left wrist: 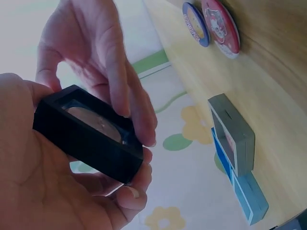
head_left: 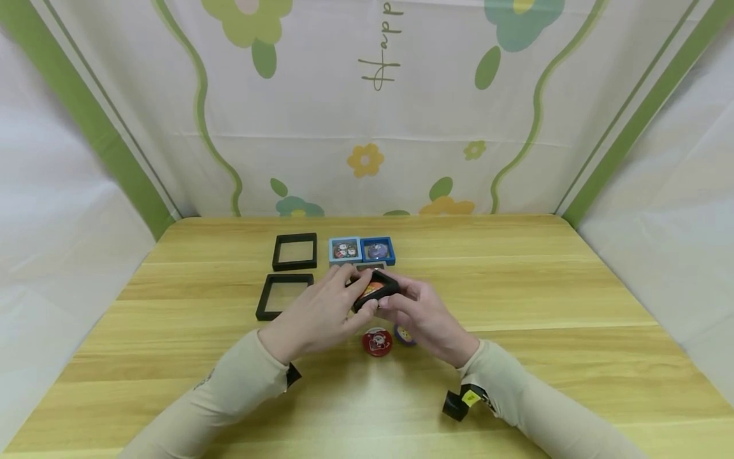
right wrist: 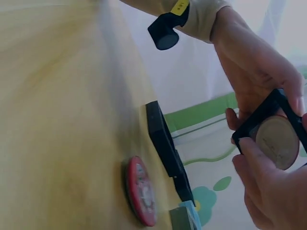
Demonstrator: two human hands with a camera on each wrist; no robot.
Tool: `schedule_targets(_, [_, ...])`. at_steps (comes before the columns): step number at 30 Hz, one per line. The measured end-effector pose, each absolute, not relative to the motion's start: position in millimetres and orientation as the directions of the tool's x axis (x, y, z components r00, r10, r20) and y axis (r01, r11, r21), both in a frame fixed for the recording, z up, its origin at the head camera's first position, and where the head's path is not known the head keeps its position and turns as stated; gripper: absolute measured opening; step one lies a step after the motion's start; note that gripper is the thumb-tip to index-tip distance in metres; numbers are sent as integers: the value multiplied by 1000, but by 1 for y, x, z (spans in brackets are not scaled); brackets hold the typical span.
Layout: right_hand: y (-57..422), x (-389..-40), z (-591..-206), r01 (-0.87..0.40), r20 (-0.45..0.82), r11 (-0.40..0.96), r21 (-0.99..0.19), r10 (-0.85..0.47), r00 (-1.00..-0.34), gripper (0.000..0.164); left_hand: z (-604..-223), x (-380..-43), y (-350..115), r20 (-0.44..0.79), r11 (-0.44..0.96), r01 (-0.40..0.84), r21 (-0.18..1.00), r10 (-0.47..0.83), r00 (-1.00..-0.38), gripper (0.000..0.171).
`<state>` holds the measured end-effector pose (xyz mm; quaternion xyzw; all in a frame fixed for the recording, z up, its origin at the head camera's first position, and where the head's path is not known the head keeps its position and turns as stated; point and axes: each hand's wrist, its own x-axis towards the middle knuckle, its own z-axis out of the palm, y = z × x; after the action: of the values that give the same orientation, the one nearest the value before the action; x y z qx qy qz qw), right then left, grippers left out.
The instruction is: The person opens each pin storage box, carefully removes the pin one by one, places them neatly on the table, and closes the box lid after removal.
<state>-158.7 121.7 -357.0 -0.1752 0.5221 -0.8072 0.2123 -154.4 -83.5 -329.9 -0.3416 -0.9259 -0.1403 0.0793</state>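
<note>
Both hands hold a small black display frame above the table. Inside it sits a round badge with an orange-red face; its plain pale back shows in the right wrist view. My left hand grips the frame from the left, thumb at the near edge and fingers over the far side. From the right, my right hand pinches the frame's other side. Below the hands, a red badge lies on the table beside a blue-rimmed yellow badge, which the right hand partly covers.
Two black frames with clear panes, a far one and a nearer one, lie at the left. Light blue and dark blue frames with badges stand behind the hands, with a grey frame in front. A patterned cloth hangs behind.
</note>
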Motion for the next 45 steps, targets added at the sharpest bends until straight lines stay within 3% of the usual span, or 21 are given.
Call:
schedule_targets(6, [121, -157, -360, 152, 41, -348, -925, -491, -870, 61, -331, -155, -85, 196, 730, 647, 221, 616, -763, 63])
schedule_targets(19, [125, -163, -362, 67, 70, -257, -964, -489, -870, 65, -327, -156, -88, 214, 708, 657, 260, 621, -754, 64])
schedule_targets(32, [123, -158, -361, 108, 87, -363, -925, -482, -872, 69, -330, -157, -84, 296, 715, 680, 162, 622, -725, 64])
schedule_targets(42, [122, -156, -355, 183, 57, -377, -908, -544, -837, 73, -333, -159, -83, 371, 700, 713, 42, 652, -661, 62])
schedule_targets(45, [122, -156, -354, 205, 46, -375, -904, -563, -825, 74, -332, -158, -83, 352, 703, 709, 55, 651, -673, 63])
